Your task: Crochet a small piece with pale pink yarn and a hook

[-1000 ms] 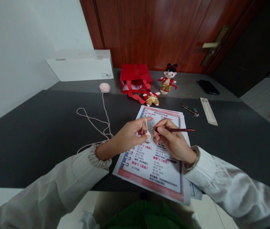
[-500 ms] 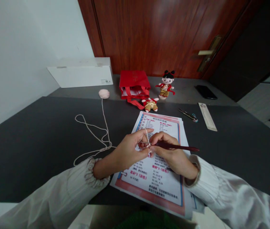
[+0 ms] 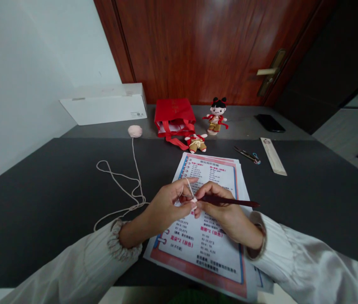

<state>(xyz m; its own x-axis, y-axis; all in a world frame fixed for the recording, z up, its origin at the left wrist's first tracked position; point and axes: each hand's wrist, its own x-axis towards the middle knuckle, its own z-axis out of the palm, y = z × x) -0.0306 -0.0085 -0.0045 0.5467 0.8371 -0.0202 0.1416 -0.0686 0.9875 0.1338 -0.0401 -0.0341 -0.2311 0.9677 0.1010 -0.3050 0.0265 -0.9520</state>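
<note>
Left hand (image 3: pixel 168 205) pinching one crochet piece (image 3: pixel 193 201); right hand (image 3: pixel 228 213) closed round one hook (image 3: pixel 242 203).

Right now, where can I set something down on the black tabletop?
Left of the tangled pale yarn strand, and between the slim beige packet and white right sleeve. Crowded: the printed paper sheets under the left hand and right hand, and around the red handled bag.

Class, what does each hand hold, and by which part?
Right hand: hook, by its dark handle. Left hand: small pale piece, exact grip spot unclear.
</note>
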